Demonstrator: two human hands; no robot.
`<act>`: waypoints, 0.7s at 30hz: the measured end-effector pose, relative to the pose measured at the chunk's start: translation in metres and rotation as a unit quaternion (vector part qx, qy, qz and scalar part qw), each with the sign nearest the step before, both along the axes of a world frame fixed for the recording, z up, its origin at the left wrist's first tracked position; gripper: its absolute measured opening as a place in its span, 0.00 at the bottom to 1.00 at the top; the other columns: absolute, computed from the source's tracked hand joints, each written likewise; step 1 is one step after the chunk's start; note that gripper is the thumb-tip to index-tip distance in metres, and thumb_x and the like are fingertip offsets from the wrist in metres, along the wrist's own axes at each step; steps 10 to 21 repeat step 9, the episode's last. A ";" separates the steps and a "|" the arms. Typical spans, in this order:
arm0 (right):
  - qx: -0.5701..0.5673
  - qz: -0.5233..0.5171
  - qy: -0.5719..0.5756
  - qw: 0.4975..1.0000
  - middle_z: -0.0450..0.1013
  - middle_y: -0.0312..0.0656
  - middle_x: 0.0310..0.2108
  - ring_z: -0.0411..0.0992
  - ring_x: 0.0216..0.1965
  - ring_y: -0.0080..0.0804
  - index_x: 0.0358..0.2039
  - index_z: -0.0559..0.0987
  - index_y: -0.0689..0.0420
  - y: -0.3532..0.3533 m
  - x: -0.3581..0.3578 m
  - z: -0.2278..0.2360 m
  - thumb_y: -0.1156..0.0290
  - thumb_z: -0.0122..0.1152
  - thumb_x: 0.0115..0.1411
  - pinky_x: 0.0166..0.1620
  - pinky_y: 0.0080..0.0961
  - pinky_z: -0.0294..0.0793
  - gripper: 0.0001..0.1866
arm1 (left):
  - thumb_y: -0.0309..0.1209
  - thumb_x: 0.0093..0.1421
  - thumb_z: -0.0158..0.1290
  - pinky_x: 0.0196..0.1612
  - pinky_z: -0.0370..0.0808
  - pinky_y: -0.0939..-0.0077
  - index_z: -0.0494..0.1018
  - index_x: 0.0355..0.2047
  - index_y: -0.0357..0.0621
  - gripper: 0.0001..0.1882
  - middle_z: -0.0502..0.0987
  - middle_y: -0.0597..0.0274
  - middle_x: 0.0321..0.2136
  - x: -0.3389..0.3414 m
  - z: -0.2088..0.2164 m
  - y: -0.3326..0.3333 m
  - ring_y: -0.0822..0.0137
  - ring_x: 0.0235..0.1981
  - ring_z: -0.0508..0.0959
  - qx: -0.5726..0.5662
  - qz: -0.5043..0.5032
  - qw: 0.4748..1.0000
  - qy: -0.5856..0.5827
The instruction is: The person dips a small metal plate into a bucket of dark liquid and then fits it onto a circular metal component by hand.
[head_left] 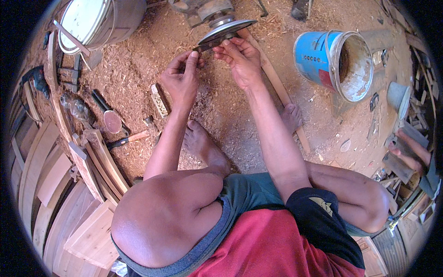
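Note:
At the top middle, a round metal disc (226, 30) sits on the shaft of a machine (203, 8). Just below its rim is a short, dark, flat bar (208, 45), which looks like metal. My left hand (182, 74) pinches the bar's left end between thumb and fingers. Near the disc's hub, my right hand (244, 62) has its thumb and forefinger closed on the other end, its remaining fingers curled loosely. Whether the bar touches the disc I cannot tell.
Right of my arms a blue bucket (316, 60) lies tipped; a white bucket (117, 21) stands upper left. A wooden strip (272, 76) runs beside my foot. Leftward lie a hammer (134, 138), a wooden block (159, 100) and stacked curved boards (46, 171). Shavings cover the ground. Another person's foot (406, 154) shows far right.

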State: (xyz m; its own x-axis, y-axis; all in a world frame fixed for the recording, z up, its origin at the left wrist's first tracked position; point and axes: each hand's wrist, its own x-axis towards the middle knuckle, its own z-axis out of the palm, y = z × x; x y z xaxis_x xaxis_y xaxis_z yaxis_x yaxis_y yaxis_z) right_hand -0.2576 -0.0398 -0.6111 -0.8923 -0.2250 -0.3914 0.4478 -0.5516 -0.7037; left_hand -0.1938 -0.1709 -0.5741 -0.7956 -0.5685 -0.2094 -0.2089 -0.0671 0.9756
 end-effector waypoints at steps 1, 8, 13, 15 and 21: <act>-0.007 0.003 -0.001 1.000 0.75 0.46 0.34 0.78 0.35 0.38 0.39 0.73 0.62 0.000 0.000 0.000 0.77 0.59 0.60 0.37 0.31 0.82 0.07 | 0.28 0.61 0.56 0.33 0.73 0.83 0.78 0.36 0.32 0.09 0.80 0.60 0.26 0.001 0.000 -0.001 0.75 0.27 0.78 0.001 -0.001 1.000 -0.009; -0.001 0.007 -0.003 1.000 0.74 0.45 0.33 0.78 0.35 0.39 0.39 0.71 0.62 -0.003 0.002 0.000 0.75 0.61 0.59 0.36 0.31 0.82 0.10 | 0.29 0.61 0.56 0.37 0.74 0.82 0.78 0.37 0.32 0.10 0.81 0.59 0.27 0.004 0.004 -0.002 0.73 0.29 0.79 0.002 0.002 1.000 -0.016; -0.002 0.008 -0.003 1.000 0.74 0.45 0.33 0.78 0.35 0.39 0.39 0.71 0.62 -0.004 0.003 0.000 0.75 0.61 0.59 0.36 0.31 0.82 0.10 | 0.28 0.61 0.56 0.33 0.73 0.84 0.78 0.37 0.31 0.10 0.80 0.60 0.25 0.004 0.003 -0.004 0.75 0.27 0.78 -0.014 0.001 1.000 -0.012; -0.002 0.008 -0.003 1.000 0.74 0.45 0.33 0.78 0.35 0.39 0.39 0.71 0.62 -0.004 0.003 0.000 0.75 0.61 0.59 0.36 0.31 0.82 0.10 | 0.28 0.61 0.56 0.33 0.73 0.84 0.78 0.37 0.31 0.10 0.80 0.60 0.25 0.004 0.003 -0.004 0.75 0.27 0.78 -0.014 0.001 1.000 -0.012; -0.002 0.008 -0.003 1.000 0.74 0.45 0.33 0.78 0.35 0.39 0.39 0.71 0.62 -0.004 0.003 0.000 0.75 0.61 0.59 0.36 0.31 0.82 0.10 | 0.28 0.61 0.56 0.33 0.73 0.84 0.78 0.37 0.31 0.10 0.80 0.60 0.25 0.004 0.003 -0.004 0.75 0.27 0.78 -0.014 0.001 1.000 -0.012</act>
